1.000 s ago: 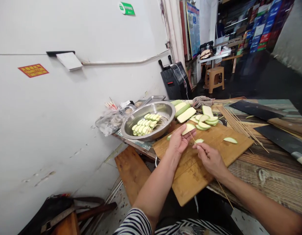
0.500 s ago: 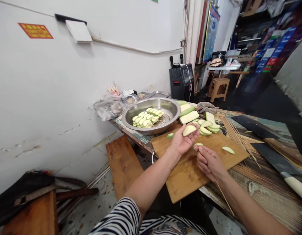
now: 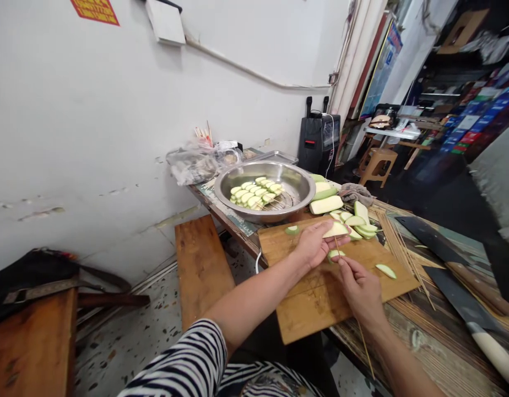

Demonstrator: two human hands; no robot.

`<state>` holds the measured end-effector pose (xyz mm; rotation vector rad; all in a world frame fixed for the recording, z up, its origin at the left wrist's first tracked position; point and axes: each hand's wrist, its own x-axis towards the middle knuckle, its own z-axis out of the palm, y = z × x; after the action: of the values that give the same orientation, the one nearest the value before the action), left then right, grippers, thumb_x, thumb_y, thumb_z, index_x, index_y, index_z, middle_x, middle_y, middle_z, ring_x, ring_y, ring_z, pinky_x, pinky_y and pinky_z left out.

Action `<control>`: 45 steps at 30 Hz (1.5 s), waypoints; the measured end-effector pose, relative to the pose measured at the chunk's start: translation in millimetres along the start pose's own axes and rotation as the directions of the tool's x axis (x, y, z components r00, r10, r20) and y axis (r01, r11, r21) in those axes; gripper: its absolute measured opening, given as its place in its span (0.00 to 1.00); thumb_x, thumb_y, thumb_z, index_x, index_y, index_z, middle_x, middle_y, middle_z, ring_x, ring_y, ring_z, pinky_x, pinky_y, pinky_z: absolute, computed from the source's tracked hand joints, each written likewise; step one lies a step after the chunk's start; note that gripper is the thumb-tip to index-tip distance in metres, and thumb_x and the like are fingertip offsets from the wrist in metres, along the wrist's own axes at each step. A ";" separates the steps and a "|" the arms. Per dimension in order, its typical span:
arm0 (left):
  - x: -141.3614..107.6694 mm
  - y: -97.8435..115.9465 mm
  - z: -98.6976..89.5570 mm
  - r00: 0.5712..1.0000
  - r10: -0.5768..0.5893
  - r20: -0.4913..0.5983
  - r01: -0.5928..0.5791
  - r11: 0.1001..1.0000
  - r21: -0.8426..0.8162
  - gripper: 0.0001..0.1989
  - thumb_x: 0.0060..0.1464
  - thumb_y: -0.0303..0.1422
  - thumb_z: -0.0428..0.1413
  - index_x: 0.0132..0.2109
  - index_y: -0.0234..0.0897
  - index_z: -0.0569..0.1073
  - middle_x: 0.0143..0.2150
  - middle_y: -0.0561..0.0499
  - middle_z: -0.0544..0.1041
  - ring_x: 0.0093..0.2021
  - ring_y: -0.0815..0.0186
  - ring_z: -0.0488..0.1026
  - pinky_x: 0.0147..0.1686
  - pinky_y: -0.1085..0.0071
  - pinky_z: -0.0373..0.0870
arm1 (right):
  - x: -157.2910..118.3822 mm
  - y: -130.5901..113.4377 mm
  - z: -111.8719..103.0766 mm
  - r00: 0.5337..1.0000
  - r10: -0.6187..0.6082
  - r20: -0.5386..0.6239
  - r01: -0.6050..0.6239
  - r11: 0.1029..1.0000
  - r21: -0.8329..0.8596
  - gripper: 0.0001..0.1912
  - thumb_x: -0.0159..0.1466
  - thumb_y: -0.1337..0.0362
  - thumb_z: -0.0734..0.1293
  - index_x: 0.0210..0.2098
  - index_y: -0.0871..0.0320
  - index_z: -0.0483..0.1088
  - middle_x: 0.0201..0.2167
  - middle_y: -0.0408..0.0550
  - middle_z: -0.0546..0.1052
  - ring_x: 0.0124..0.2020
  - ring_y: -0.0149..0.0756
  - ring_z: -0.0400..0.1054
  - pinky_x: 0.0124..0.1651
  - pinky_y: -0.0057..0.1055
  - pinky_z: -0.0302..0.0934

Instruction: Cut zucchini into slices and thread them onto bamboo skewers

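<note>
My left hand (image 3: 316, 242) holds a pale green-edged squash slice (image 3: 336, 229) between thumb and fingers above the cutting board (image 3: 304, 309). In my right hand (image 3: 359, 284) a thin wooden skewer (image 3: 365, 347) is pinched, its long end trailing back under the wrist. The skewer's front end reaches up to the slice; whether it has pierced it I cannot tell. Another slice (image 3: 335, 255) lies just beyond my right fingertips. One thin slice (image 3: 385, 271) rests on the board's right side, and a small end piece (image 3: 291, 230) on its left.
A steel basin (image 3: 221, 193) with skewered slices stands at the back left. Beyond the board are a pile of slices (image 3: 364, 227) and squash halves (image 3: 325, 205). Loose skewers (image 3: 399, 248) and two cleavers (image 3: 459, 295) (image 3: 428, 234) lie on the right. A wooden bench (image 3: 202, 270) is below.
The camera view has shifted. The slice in my left hand has turned and tilted, and the skewer's front end now meets it. Both hands keep hold of their things.
</note>
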<state>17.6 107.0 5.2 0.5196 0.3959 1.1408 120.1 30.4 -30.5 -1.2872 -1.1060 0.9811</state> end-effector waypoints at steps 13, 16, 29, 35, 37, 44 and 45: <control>-3.2 -6.9 -0.2 0.997 -0.075 0.034 0.073 0.996 0.054 0.07 0.54 0.27 0.54 0.37 0.28 0.76 0.36 0.39 0.79 0.38 0.61 0.78 0.39 0.67 0.75 | -3.3 -2.2 6.5 0.998 0.058 0.039 -0.061 0.995 0.081 0.18 0.58 0.48 0.65 0.35 0.57 0.68 0.12 0.31 0.54 0.11 0.23 0.42 0.13 0.23 0.37; -4.9 -9.6 1.5 0.991 -0.131 0.038 0.128 0.988 0.089 0.07 0.55 0.27 0.53 0.38 0.28 0.75 0.33 0.40 0.79 0.34 0.62 0.78 0.31 0.73 0.74 | -0.6 -6.4 7.9 0.997 0.074 0.031 -0.078 0.988 0.130 0.19 0.57 0.46 0.65 0.33 0.56 0.65 0.12 0.30 0.52 0.10 0.21 0.40 0.12 0.22 0.38; 5.8 -3.3 -4.1 0.998 -0.060 0.001 0.060 0.995 -0.084 0.19 0.62 0.38 0.46 0.39 0.25 0.74 0.40 0.37 0.78 0.40 0.61 0.76 0.44 0.62 0.74 | 2.9 -6.3 -12.3 0.999 -0.017 0.027 0.019 0.996 -0.085 0.20 0.55 0.49 0.69 0.36 0.61 0.72 0.13 0.36 0.63 0.11 0.25 0.54 0.14 0.24 0.47; 4.9 -2.3 -5.2 1.000 0.012 0.029 -0.011 0.999 -0.036 0.11 0.60 0.30 0.50 0.39 0.27 0.74 0.40 0.39 0.78 0.40 0.63 0.76 0.43 0.65 0.73 | 3.8 -1.9 -18.1 0.996 -0.088 -0.003 0.086 0.978 -0.188 0.18 0.56 0.51 0.68 0.34 0.61 0.74 0.13 0.37 0.64 0.13 0.28 0.55 0.16 0.26 0.49; 3.2 -4.2 -4.4 1.000 0.013 0.015 -0.013 1.000 0.004 0.09 0.58 0.28 0.52 0.37 0.28 0.75 0.37 0.41 0.78 0.37 0.64 0.76 0.42 0.64 0.73 | 3.2 -0.6 -17.4 0.994 -0.109 -0.021 0.102 0.974 -0.200 0.17 0.56 0.52 0.68 0.33 0.60 0.75 0.14 0.38 0.64 0.16 0.29 0.56 0.19 0.27 0.51; -0.3 -23.0 -3.6 0.997 -0.056 0.048 0.044 0.976 0.214 0.11 0.49 0.35 0.59 0.36 0.29 0.77 0.30 0.45 0.77 0.27 0.69 0.72 0.27 0.75 0.67 | 3.8 -3.6 -13.1 0.996 -0.085 -0.042 0.078 0.986 -0.151 0.15 0.60 0.52 0.65 0.30 0.59 0.71 0.14 0.36 0.61 0.14 0.25 0.51 0.16 0.25 0.45; 0.5 -25.1 -4.2 0.996 -0.056 0.064 0.039 0.970 0.239 0.13 0.48 0.36 0.61 0.36 0.29 0.77 0.30 0.46 0.77 0.27 0.70 0.71 0.27 0.76 0.66 | 4.3 -4.9 -12.7 0.996 -0.072 -0.047 0.065 0.989 -0.136 0.15 0.60 0.52 0.65 0.29 0.59 0.70 0.14 0.36 0.61 0.13 0.24 0.50 0.16 0.24 0.43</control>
<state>34.3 100.2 -12.8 0.7542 0.4849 1.0311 133.2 31.5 -24.9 -1.3655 -1.1850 0.8292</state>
